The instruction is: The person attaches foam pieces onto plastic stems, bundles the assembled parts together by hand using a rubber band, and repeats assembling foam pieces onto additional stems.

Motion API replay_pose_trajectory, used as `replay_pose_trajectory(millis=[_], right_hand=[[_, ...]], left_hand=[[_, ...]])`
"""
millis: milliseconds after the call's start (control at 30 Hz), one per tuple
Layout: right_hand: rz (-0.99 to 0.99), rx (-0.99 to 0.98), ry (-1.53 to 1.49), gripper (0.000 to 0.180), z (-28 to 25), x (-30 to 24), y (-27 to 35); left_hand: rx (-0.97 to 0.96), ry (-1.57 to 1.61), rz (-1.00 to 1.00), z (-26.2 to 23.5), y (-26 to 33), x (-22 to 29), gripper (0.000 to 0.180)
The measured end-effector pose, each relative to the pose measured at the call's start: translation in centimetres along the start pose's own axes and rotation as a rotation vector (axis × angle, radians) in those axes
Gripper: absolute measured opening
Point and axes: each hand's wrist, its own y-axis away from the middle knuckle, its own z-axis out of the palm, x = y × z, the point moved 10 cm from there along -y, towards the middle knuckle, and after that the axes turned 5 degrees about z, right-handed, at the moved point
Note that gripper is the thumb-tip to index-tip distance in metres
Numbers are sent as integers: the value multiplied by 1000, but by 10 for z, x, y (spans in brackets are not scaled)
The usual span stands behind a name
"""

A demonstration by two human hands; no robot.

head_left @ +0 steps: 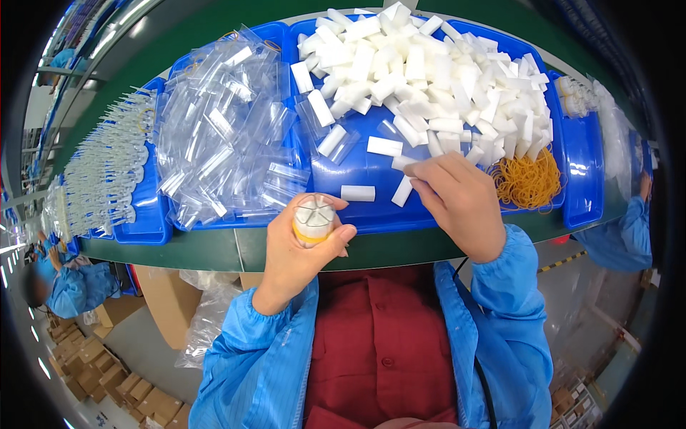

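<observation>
My left hand (289, 247) is wrapped round a bundle (314, 218) of white wedge-shaped pieces under clear plastic, with a yellow rubber band round it. Its round end faces up, above the front edge of the blue tray. My right hand (459, 201) reaches over that tray, its fingertips pinched at a small white foam block (403, 163). Another foam block (401, 191) lies just below those fingertips, and one more foam block (357, 193) rests between my two hands. A big heap of white foam blocks (429, 79) fills the far part of the tray.
Clear plastic sleeves (221, 136) fill the blue tray on the left. Farther left stand rows of pale, thin-tipped plastic parts (107, 164). Yellow rubber bands (527, 180) lie in the tray's right corner. Co-workers in blue sleeves (82, 286) sit at both sides; cardboard boxes (93, 357) stand on the floor.
</observation>
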Motion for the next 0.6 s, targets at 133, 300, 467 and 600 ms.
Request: replay_pose_trajectory(millis=[133,300,467,600], right_hand=[[-35,-284,-206,15,11,-10,31],[14,-364,-68,24,31,-11,94],[76,-144,222,48,28,0,112],[56,-55,277,51,33,1,112]], left_hand=[[33,39,29,-13,5,1,30],[-303,-255,65,11,21,2,32],[-372,-585,267,31,30,-7,32],[-327,-628,319,37,24,-2,32]])
